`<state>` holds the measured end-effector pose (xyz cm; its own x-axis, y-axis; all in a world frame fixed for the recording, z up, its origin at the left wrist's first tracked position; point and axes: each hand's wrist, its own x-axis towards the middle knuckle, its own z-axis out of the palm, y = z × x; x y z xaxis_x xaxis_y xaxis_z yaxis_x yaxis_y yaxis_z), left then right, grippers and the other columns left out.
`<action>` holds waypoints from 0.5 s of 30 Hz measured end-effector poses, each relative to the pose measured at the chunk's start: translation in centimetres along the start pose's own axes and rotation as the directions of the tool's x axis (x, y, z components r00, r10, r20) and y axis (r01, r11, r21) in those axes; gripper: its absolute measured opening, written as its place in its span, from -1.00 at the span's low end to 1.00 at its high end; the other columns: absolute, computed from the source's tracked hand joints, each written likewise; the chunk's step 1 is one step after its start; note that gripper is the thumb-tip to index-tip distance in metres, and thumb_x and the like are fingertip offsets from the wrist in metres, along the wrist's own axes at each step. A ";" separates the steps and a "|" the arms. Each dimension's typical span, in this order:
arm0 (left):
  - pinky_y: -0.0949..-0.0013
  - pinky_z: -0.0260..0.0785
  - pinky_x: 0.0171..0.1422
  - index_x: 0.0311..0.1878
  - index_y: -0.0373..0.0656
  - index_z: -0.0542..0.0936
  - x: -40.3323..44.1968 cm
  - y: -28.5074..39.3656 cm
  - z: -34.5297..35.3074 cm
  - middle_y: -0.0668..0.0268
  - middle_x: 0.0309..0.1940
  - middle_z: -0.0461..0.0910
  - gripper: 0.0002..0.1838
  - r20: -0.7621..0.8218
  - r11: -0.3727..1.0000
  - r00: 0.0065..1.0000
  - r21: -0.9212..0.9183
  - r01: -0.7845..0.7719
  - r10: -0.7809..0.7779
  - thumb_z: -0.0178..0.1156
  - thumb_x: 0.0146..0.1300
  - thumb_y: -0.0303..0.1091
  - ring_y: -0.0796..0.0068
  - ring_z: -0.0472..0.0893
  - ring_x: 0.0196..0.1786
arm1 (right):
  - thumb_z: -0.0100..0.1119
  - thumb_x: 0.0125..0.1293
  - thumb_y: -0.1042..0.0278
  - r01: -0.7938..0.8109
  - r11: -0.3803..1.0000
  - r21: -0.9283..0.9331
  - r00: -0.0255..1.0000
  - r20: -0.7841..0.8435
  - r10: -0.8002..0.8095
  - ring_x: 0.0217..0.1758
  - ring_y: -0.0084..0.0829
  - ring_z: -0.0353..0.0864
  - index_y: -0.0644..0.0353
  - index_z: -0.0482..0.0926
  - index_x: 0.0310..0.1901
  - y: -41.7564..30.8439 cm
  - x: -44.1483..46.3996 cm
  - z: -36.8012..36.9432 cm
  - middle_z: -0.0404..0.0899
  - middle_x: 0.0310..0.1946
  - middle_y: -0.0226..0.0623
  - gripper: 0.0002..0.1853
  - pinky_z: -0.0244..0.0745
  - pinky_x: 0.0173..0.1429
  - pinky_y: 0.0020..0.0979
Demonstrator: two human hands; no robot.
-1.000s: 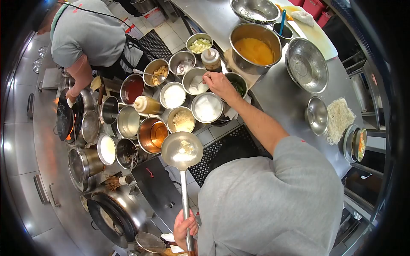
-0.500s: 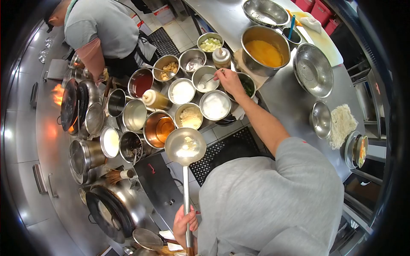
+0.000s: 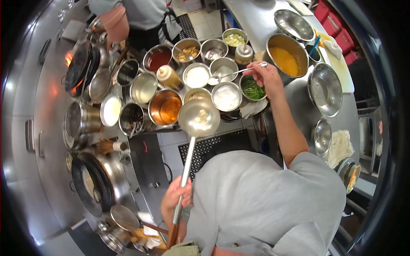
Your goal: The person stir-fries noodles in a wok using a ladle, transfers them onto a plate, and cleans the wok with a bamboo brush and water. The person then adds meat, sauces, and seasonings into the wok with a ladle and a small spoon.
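My left hand (image 3: 177,194) is wrapped round the handle of a large metal ladle (image 3: 199,118), whose bowl has some pale bits in it and overlaps a pot of pale minced food (image 3: 197,93). In my right hand (image 3: 268,77) is a small spoon (image 3: 244,70), held by its handle end. White stuff lies in the spoon's bowl, over the edges of a pot of white powder (image 3: 223,69) and another white-filled pot (image 3: 197,75). Below my right hand stands a pot of chopped greens (image 3: 253,88).
A co-worker (image 3: 141,15) stands at the upper left by a wok (image 3: 78,67) with flame. A pot of orange liquid (image 3: 287,55), colanders (image 3: 326,89) and noodles (image 3: 339,148) sit on the right counter. A squeeze bottle (image 3: 169,77) rises among the pots.
My right hand has lifted the spoon out of the white powder pot and moved it left, over the pot rims. The ladle's bowl has come over the minced food pot. The view has shifted.
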<state>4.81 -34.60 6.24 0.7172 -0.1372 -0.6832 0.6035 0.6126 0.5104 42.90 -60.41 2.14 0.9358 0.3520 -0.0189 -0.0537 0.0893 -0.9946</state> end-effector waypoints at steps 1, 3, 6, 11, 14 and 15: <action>0.52 0.19 -0.74 -0.13 -0.17 0.36 0.7 0.5 0.7 0.44 -0.64 0.29 -0.88 0.009 1.000 1.000 -0.016 0.001 -0.001 0.09 0.35 -0.46 0.63 0.31 -0.77 | 0.05 0.38 0.27 0.071 0.996 -0.058 0.996 0.050 -0.068 -0.49 -0.60 0.50 0.28 0.65 -0.21 -0.8 -0.4 0.6 0.74 -0.35 -0.29 -0.74 0.44 -0.38 -0.48; 0.53 0.18 -0.75 -0.13 -0.18 0.35 1.7 0.9 1.1 0.45 -0.64 0.29 -0.88 0.038 1.000 0.999 -0.031 -0.003 0.004 0.08 0.35 -0.46 0.65 0.31 -0.77 | 0.04 0.39 0.28 0.211 0.913 -0.350 0.970 -0.042 -0.241 -0.42 -0.50 0.60 0.30 0.63 -0.17 -1.3 -0.3 2.0 0.73 -0.34 -0.23 -0.74 0.49 -0.30 -0.45; 0.54 0.17 -0.76 -0.11 -0.19 0.34 1.6 1.2 1.2 0.44 -0.64 0.29 -0.87 0.064 0.999 0.998 -0.049 -0.005 0.009 0.07 0.36 -0.47 0.67 0.29 -0.78 | 0.09 0.37 0.25 0.203 0.831 -0.518 0.960 -0.063 -0.274 -0.29 -0.34 0.72 0.30 0.58 -0.02 0.8 1.8 2.0 0.71 -0.37 -0.14 -0.70 0.54 -0.19 -0.39; 0.52 0.14 -0.76 -0.09 -0.21 0.33 -1.3 0.5 0.1 0.42 -0.64 0.27 -0.85 0.021 0.987 0.998 -0.153 -0.055 0.059 0.06 0.35 -0.48 0.65 0.27 -0.78 | 0.27 0.25 0.21 0.147 0.692 -0.706 0.953 -0.087 -0.291 -0.53 -0.28 0.59 0.15 0.52 0.16 2.3 2.0 4.8 0.55 -0.60 -0.12 -0.55 0.45 -0.36 -0.27; 0.51 0.12 -0.76 -0.07 -0.23 0.32 -3.9 -0.5 -1.1 0.39 -0.63 0.25 -0.84 -0.051 0.956 0.985 -0.240 -0.170 0.163 0.05 0.35 -0.49 0.63 0.25 -0.79 | 0.33 0.20 0.22 0.126 0.810 -0.573 0.988 0.003 -0.152 -0.59 -0.39 0.52 0.17 0.51 0.18 2.4 2.3 8.9 0.50 -0.65 -0.20 -0.49 0.41 -0.40 -0.29; 0.51 0.12 -0.76 -0.06 -0.23 0.32 -4.8 -0.9 -1.6 0.38 -0.63 0.25 -0.84 -0.080 0.934 0.973 -0.271 -0.231 0.217 0.04 0.35 -0.49 0.63 0.25 -0.79 | 0.35 0.19 0.21 0.162 0.817 -0.553 0.986 0.069 -0.149 -0.55 -0.41 0.53 0.19 0.50 0.19 3.5 3.1 10.6 0.52 -0.62 -0.21 -0.46 0.43 -0.37 -0.31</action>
<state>0.26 -33.21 8.19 0.8008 0.0619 -0.5957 0.3036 0.8153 0.4930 41.97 -49.13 -0.33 0.9070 0.3982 0.1367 0.3006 -0.3852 -0.8725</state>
